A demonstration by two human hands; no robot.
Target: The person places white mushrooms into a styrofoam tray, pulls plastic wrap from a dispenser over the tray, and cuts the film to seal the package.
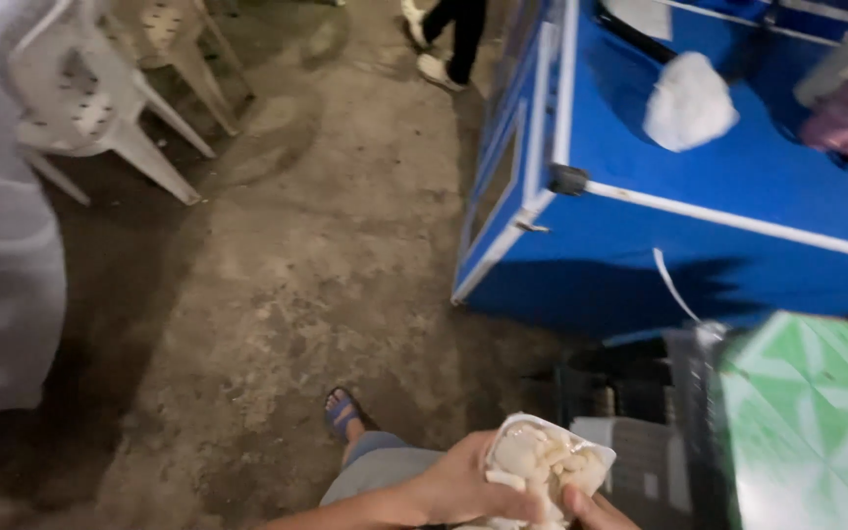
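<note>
At bottom centre: left hand (458, 486) wraps the left side of a clear bag of pale food pieces (545, 466).
Right hand (596, 512): only fingertips show, touching bag's lower right; closure cannot be told.
Bag axis: tilted, upper-left to lower-right.
Nearer hand: left.
Upper right: blue cart (640, 236), well apart.

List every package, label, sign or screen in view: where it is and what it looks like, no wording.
Clear plastic bag: bottom centre, held between the left hand and right hand; rounded, filled with pale whitish pieces.
White plastic bag: on top of the blue cart, upper right; lumpy, crumpled.
Green panel: lower right; flat, green with white geometric lines.
No screens or signs visible.
</note>
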